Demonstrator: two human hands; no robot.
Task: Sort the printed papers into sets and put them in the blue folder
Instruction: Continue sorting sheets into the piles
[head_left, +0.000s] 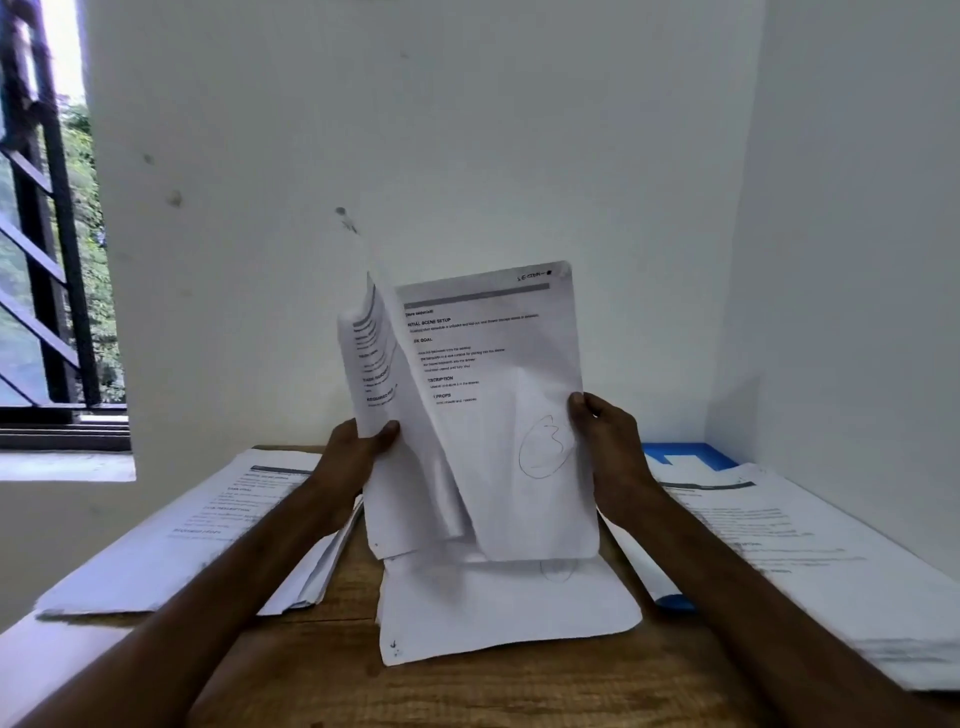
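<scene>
Above the counter (519, 691), both hands hold the printed papers (493, 364) upright: left hand (358, 457) pinches peeled-back sheets (371, 364) at 9 o'clock, right hand (608, 447) grips the 3 o'clock edge; blue folder (691, 454) lies at 2 o'clock.

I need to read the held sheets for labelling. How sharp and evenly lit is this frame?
Head view: daylight from the window at left, blown out near its top; on the held papers headings read but small print does not; the curled pages by the left hand are blurred; the left stack and right stack smear toward the wide-angle edges.
</scene>
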